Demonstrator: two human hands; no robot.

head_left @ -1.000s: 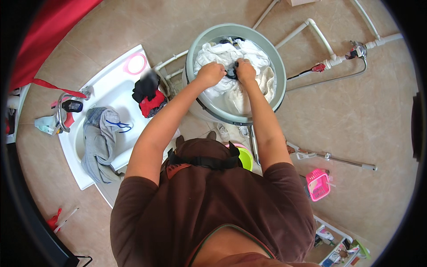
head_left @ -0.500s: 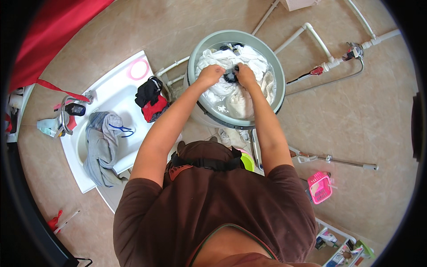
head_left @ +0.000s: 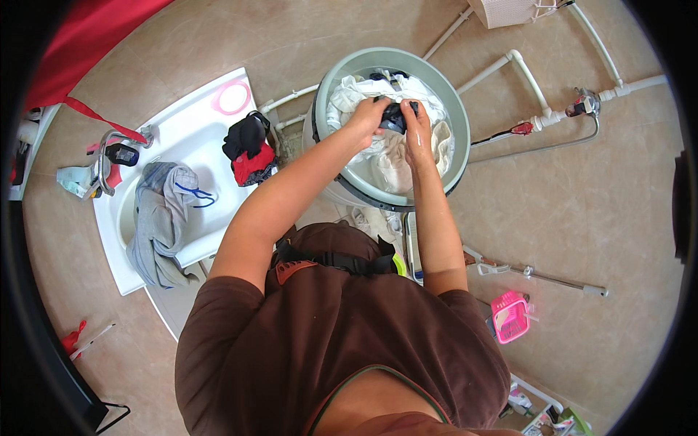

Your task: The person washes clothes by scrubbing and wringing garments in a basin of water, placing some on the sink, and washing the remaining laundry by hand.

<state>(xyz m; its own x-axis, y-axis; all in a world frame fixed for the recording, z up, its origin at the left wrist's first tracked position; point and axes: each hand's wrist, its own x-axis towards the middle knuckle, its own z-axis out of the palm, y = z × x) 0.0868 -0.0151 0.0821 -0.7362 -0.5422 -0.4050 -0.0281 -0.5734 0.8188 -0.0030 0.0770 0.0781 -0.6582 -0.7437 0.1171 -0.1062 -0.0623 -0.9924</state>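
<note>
Over a round grey-green tub (head_left: pixel 458 123) of water, both my hands grip a small, dark, wet piece of cloth, possibly a sock (head_left: pixel 393 118). My left hand (head_left: pixel 369 120) closes on its left end, and my right hand (head_left: pixel 418 136) holds the right end with fingers bent around it. White laundry (head_left: pixel 349 94) fills much of the tub beneath. A cream-coloured garment (head_left: pixel 390 170) lies in the water at the near side. Another dark cloth (head_left: pixel 390 75) shows at the far rim, partly sunk.
To the left is a white sink (head_left: pixel 211 156) with a grey garment (head_left: pixel 160 225) hanging over its near edge. Black and red clothes (head_left: pixel 252 161) lie on its right rim. White pipes (head_left: pixel 536 83) and a pink basket (head_left: pixel 511 317) are on the right.
My hands have lifted the dark cloth up from the laundry, and more of it shows. They have moved slightly right, and the left hand has turned over it.
</note>
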